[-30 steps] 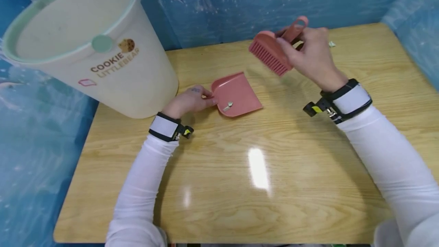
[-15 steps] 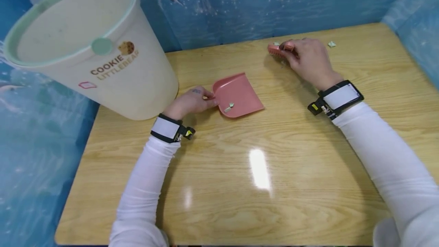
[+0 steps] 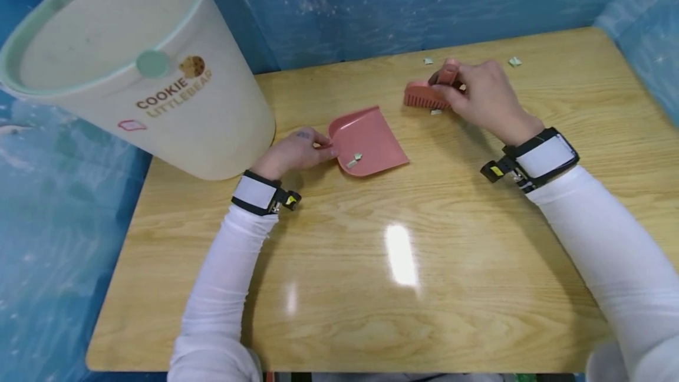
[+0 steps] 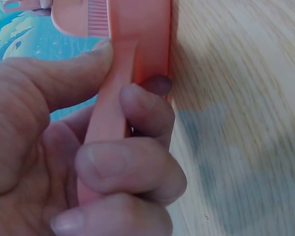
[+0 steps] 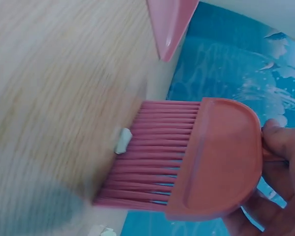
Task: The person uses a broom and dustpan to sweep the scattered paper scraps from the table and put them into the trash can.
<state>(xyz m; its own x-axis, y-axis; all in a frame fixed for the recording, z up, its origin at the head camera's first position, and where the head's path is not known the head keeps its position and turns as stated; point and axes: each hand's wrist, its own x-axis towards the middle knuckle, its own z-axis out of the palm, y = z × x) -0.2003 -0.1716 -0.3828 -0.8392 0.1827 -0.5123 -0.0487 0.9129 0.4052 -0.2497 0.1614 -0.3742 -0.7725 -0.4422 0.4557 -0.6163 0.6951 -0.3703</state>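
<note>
My left hand grips the handle of a pink dustpan, which sits on the table with its wide edge facing right. In the left wrist view the fingers wrap round the dustpan handle. Small pale paper scraps lie in the pan near its handle end. Right of the pan, my right hand holds a small pink brush by its handle, bristles down at the table. A pale paper scrap lies right at the bristle tips in the right wrist view.
More paper scraps lie at the back: one scrap behind the brush and another scrap farther right. A tall cream bin with a green rim stands on the table's back left. A blue sea-patterned backdrop borders the table.
The brush was raised, then lowered behind a scrap near the back edge. Now it has come toward the front, with a scrap at its bristles. The left hand and dustpan stay nearly in place.
</note>
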